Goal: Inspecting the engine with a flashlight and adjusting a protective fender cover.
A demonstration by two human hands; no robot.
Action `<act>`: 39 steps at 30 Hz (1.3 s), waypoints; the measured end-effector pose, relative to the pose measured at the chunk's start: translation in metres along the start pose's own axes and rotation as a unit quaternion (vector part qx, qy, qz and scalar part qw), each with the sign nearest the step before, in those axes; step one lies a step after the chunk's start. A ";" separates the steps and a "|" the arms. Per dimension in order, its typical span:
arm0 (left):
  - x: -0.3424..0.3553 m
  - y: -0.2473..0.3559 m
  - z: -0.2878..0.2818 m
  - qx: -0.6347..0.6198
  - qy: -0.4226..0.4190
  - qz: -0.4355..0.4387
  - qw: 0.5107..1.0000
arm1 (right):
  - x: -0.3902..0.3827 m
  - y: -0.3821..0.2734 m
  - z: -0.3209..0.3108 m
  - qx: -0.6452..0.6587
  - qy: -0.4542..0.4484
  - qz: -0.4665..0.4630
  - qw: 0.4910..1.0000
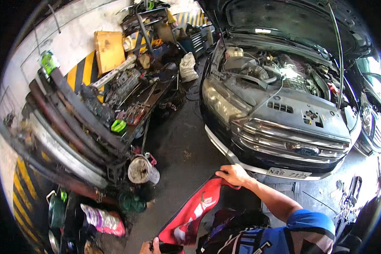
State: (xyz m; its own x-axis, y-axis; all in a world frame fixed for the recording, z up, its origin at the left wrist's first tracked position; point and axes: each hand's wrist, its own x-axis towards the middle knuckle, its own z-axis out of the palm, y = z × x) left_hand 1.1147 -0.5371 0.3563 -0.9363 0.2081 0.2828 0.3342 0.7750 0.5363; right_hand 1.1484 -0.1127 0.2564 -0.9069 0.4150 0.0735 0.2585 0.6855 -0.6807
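A red cloth (195,213) with a black border and a white print hangs stretched between my two hands. My right hand (234,175) is closed on its upper corner, just in front of the car's front bumper. Low in the picture, my left hand (150,247) grips the other end and is partly cut off by the lower edge. The lower part of the cloth passes close to my body. Beyond my right hand stands a dark car (300,144) with its hood (292,21) raised and the engine (290,72) exposed.
Left, a cluttered workbench (150,99) carries tools and parts, beside a rack of long metal bars (67,139). A white bucket (143,170) and a pink-and-white bag (103,220) are on the floor. A prop rod (337,51) stands under the hood; another car (370,122) is at right.
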 end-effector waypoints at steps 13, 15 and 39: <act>0.457 0.054 0.197 -0.082 -0.093 0.191 0.974 | 0.253 0.053 -0.059 0.093 0.160 0.163 0.969; 0.519 0.080 0.222 -0.098 -0.052 0.194 0.975 | 0.303 0.058 -0.073 0.077 0.148 0.181 0.969; 1.027 0.377 0.639 -0.227 -0.438 0.514 0.702 | 0.551 0.098 -0.163 -0.083 0.568 0.489 0.656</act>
State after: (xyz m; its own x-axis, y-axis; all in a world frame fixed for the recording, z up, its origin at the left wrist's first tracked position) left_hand 0.2109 0.3500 0.3414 0.1843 0.9591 0.2147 0.6950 -0.2816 0.6615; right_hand 0.7280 0.2803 0.3493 0.5297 0.8187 0.2216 0.6510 -0.2249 -0.7250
